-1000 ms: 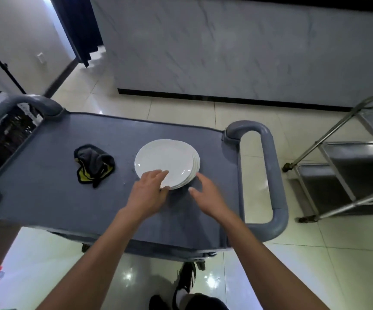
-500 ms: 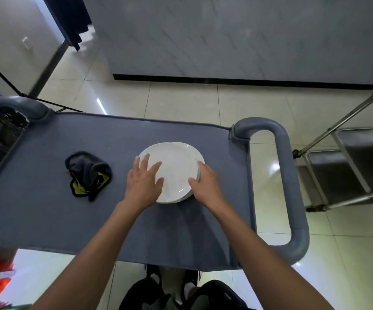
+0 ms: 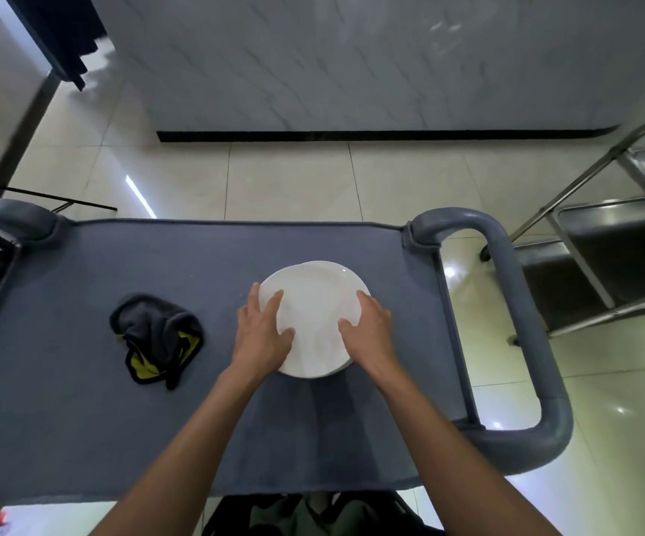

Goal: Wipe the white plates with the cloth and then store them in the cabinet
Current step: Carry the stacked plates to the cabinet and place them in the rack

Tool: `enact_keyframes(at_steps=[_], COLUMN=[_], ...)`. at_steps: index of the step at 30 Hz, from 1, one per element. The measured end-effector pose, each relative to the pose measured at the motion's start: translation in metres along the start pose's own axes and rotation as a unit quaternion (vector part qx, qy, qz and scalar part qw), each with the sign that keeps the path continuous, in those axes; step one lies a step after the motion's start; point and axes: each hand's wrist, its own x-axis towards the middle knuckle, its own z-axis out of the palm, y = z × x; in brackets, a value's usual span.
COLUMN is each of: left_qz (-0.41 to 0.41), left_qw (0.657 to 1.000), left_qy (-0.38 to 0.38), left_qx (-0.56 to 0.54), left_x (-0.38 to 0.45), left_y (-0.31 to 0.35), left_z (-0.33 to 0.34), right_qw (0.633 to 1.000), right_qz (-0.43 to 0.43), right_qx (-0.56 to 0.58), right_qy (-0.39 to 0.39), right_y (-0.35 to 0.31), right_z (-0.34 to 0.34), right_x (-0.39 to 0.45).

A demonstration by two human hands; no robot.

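Glossy white plates [image 3: 315,315] sit stacked on the grey cart top [image 3: 81,400], at least 2 by their offset rims. Left hand [image 3: 263,334] and right hand [image 3: 367,330] rest on them, fingers spread flat. 1 dark cloth [image 3: 156,336] lies nearby, left.

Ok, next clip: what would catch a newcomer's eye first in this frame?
The stack of white plates at the middle of the grey cart top, with the left hand and right hand laid on either side of it. Then the crumpled dark cloth with yellow edging, lying apart to the left, untouched.
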Motion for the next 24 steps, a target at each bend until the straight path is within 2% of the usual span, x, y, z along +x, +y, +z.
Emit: enact_keyframes(at_steps=[12,19,24], left_qz=[0.017,0.013,0.006], left_qw=[0.999,0.999,0.999], left_qy=[0.007,0.001,-0.007], left_qx=[-0.037,-0.045,-0.041], left_x=[0.005,0.004,0.005], left_y=[0.001,0.000,0.002], left_z=[0.004,0.005,0.005], right_qw=[0.998,0.983,0.979], right_qz=[0.053,0.101,0.108], right_qx=[0.026,0.143,0.158], right_qy=[0.024,0.048,0.063], right_y=[-0.003,-0.011,-0.011], right_z=[0.003,0.000,0.002], right_x=[-0.004,-0.002,-0.004])
